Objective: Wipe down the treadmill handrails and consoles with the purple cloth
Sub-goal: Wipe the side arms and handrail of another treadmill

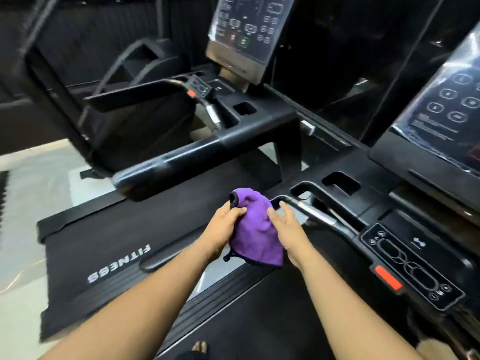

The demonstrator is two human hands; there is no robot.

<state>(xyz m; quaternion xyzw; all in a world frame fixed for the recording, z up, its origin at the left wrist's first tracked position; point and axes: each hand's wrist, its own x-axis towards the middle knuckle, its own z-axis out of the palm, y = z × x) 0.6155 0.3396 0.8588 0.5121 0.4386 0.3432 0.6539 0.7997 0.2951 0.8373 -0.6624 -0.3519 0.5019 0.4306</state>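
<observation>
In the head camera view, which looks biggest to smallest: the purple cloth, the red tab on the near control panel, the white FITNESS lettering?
1. Purple cloth
2. White FITNESS lettering
3. Red tab

Apparent size only; distances differ.

This is looking like a gym — two black treadmills are standing side by side. The left treadmill point(161, 162) is showing a running belt point(104, 245) with the word "FITNESS" printed on it, a thick black handrail point(181, 157) and an upright console point(249, 29) with many buttons under a shiny cover. The nearer treadmill is carrying a control panel point(410, 266) with a red stop key point(387, 278) — and a second console point(446, 105). A pale floor point(31, 183) is lying beside them.
</observation>
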